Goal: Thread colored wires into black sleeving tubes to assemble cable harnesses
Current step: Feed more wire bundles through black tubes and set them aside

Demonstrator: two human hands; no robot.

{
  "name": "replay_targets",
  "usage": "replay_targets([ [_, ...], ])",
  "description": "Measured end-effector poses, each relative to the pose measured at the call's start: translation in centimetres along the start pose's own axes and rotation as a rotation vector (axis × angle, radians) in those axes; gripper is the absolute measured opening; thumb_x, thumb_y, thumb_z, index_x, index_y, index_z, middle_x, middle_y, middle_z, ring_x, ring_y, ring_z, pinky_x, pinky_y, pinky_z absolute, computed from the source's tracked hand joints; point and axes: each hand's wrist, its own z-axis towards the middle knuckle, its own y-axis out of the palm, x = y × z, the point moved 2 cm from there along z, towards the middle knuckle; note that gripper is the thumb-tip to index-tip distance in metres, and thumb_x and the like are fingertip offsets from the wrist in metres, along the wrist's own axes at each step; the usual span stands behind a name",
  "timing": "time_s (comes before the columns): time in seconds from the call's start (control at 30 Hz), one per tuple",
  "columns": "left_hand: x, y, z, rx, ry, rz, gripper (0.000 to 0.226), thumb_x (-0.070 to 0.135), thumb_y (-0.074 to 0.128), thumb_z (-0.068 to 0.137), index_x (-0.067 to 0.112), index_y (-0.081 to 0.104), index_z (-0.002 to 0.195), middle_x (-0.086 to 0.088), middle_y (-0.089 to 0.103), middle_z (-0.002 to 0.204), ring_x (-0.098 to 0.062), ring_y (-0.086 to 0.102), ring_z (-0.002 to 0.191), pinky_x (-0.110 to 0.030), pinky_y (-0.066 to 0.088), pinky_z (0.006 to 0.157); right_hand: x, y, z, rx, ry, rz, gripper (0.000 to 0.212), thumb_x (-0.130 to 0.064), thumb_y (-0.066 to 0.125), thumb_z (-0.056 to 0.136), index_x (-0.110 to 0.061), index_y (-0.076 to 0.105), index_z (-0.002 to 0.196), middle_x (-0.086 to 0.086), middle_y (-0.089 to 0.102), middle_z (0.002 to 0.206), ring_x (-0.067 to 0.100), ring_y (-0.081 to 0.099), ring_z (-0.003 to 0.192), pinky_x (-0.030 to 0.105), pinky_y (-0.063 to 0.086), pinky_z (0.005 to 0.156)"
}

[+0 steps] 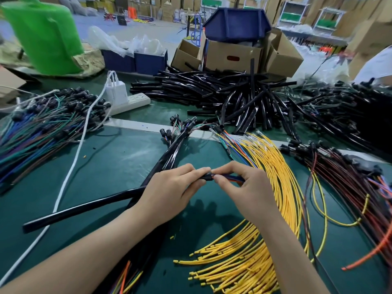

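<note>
My left hand point(169, 194) grips one end of a long black sleeving tube point(80, 210) that runs down and left across the green mat. My right hand point(244, 187) pinches a small bundle of colored wires point(233, 178), blue and orange among them, with its tip right at the tube's mouth between my fingertips. Whether the wire tips are inside the tube is hidden by my fingers. A fan of yellow wires point(273, 187) lies under and beside my right hand.
A heap of black sleeving tubes point(212, 90) lies at the back centre. Finished sleeved harnesses point(176, 149) run up the middle. Colored wire bundles with black connectors point(42, 124) sit left, red-brown ones point(350, 183) right. A white power strip point(131, 103) and cardboard boxes point(231, 56) stand behind.
</note>
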Motion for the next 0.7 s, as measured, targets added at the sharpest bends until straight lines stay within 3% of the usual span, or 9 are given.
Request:
replay_targets([
  [0.23,-0.23,0.14,-0.20,0.018,-0.014,-0.040,0.031,0.029,0.050,0.094,0.019,0.065,0.120,0.004,0.062,0.083,-0.020,0.060,0.067,-0.037,0.051,0.057,0.35,0.19,-0.07,-0.039,0.014,0.108,0.012,-0.020,0.070,0.084,-0.032,0.071,0.083,-0.018,0.070,0.076,0.000,0.066,0.074,0.035,0.055,0.073],
  [0.37,-0.43,-0.13,-0.09,0.071,0.004,-0.044,0.029,0.029,0.052,0.094,0.020,0.066,0.118,0.007,0.062,0.084,-0.015,0.057,0.065,-0.030,0.050,0.056,0.26,0.37,0.12,-0.060,0.027,0.218,0.013,-0.013,0.067,0.086,-0.025,0.067,0.085,-0.011,0.072,0.076,0.005,0.069,0.078,0.025,0.054,0.076],
  [0.53,-0.41,-0.02,-0.19,0.084,0.006,-0.050,0.029,0.033,0.053,0.093,0.022,0.068,0.116,0.009,0.065,0.089,-0.010,0.058,0.071,-0.028,0.050,0.059,0.59,0.27,0.23,-0.116,0.041,0.213,0.013,-0.014,0.068,0.086,-0.023,0.069,0.075,-0.007,0.071,0.070,0.003,0.059,0.063,0.015,0.044,0.062],
  [0.6,-0.34,0.03,-0.22,0.061,0.013,-0.045,0.033,0.034,0.049,0.093,0.022,0.067,0.117,0.008,0.065,0.090,-0.010,0.059,0.072,-0.027,0.050,0.060,0.62,0.17,0.23,-0.118,0.049,0.247,0.014,-0.015,0.067,0.086,-0.021,0.069,0.073,-0.004,0.071,0.069,0.008,0.056,0.060,0.018,0.041,0.058],
  [0.7,-0.37,0.05,-0.21,0.044,-0.001,-0.067,0.030,0.031,0.055,0.092,0.022,0.067,0.118,0.007,0.065,0.089,-0.013,0.060,0.071,-0.030,0.051,0.060,0.70,0.21,0.30,-0.142,0.101,0.326,0.015,-0.012,0.065,0.087,-0.017,0.069,0.074,-0.002,0.072,0.069,0.025,0.062,0.070,0.032,0.047,0.068],
])
